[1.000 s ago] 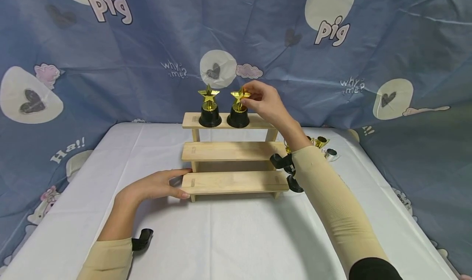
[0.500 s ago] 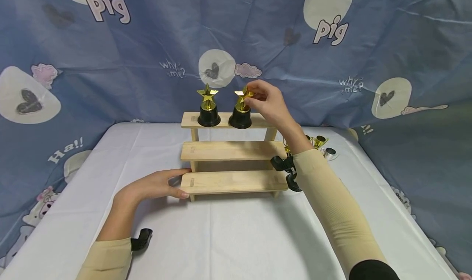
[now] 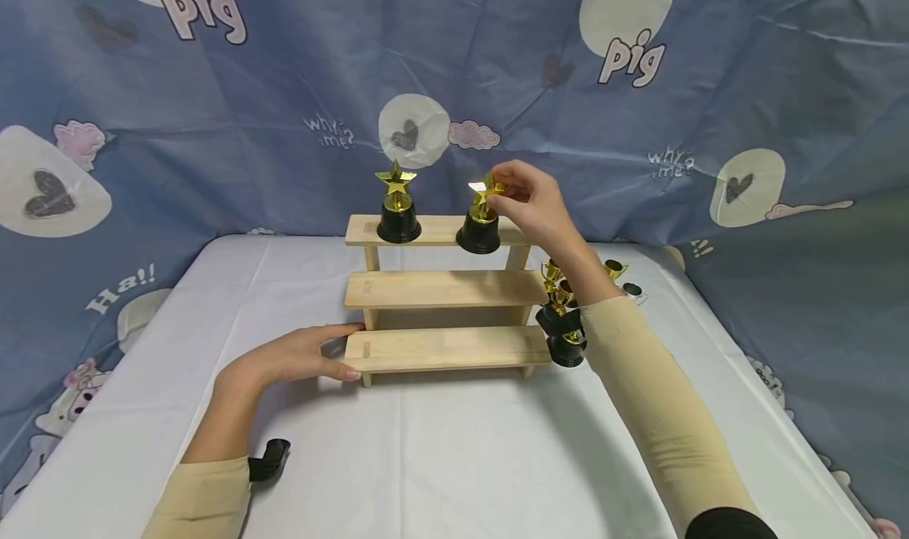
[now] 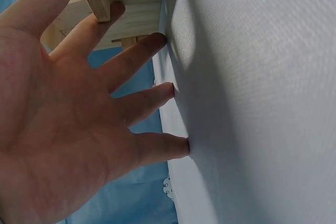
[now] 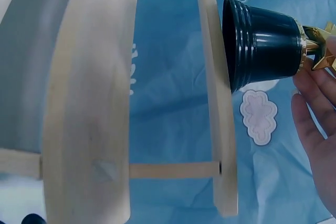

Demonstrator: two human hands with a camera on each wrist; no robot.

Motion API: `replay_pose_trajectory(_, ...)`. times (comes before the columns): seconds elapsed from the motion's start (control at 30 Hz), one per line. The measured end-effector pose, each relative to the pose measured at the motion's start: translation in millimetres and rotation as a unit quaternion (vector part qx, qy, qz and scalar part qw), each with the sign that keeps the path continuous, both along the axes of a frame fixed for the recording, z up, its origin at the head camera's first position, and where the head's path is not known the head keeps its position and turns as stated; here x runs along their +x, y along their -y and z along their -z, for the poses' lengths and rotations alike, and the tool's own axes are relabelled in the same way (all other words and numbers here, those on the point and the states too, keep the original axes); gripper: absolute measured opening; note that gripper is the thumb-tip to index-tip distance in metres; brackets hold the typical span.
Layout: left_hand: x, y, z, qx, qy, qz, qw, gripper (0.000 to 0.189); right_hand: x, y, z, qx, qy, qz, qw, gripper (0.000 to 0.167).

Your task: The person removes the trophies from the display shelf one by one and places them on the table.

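Observation:
A three-step wooden display stand (image 3: 447, 349) stands on the white cloth. My right hand (image 3: 533, 200) pinches the gold star of a black-based star trophy (image 3: 479, 235) at the top step. In the right wrist view the black base (image 5: 268, 45) is right at the top board (image 5: 223, 129), slightly tilted; whether it touches I cannot tell. Left of it on the same step, another star trophy (image 3: 398, 223) stands upright. My left hand (image 3: 287, 357) rests at the stand's left side, thumb by the lowest step. Its fingers look spread and straight in the left wrist view, fingertips against the cloth.
Right of the stand, several trophies are partly hidden by the right forearm: a black-based gold one (image 3: 566, 352), a gold cup (image 3: 615, 267) and a silver cup (image 3: 631, 290). A blue printed curtain (image 3: 284, 65) hangs behind the table (image 3: 454, 460).
My right hand has shifted the pinched star trophy to the right along the top step, widening its distance from the other one. The left hand keeps its place at the stand.

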State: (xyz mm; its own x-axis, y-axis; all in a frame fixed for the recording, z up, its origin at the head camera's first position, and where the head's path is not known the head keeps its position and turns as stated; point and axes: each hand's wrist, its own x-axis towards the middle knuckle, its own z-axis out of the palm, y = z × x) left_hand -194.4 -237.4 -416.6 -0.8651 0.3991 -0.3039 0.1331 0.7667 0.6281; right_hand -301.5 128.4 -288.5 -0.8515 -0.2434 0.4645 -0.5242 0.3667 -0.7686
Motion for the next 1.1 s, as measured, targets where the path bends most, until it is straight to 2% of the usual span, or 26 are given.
replay_pose_trajectory(0.47, 0.4, 0.1, -3.0, 0.000, -0.002, 0.001, 1.0000, 0.090, 20.0, -20.4, 1.0, 0.000, -0.014, 0.002, 0.9999, 0.036)
replay_pose_trajectory(0.87, -1.4, 0.7, 0.2, 0.012, 0.002, 0.010, 0.9999, 0.088, 28.6, -34.3, 7.0, -0.013, -0.038, 0.004, 0.9992, 0.034)
replay_pose_trajectory(1.1, -1.1, -0.8, -0.5, 0.001, 0.000, 0.007, 1.0000, 0.090, 32.0, -40.1, 10.7, -0.021, -0.052, -0.001, 0.9984, 0.031)
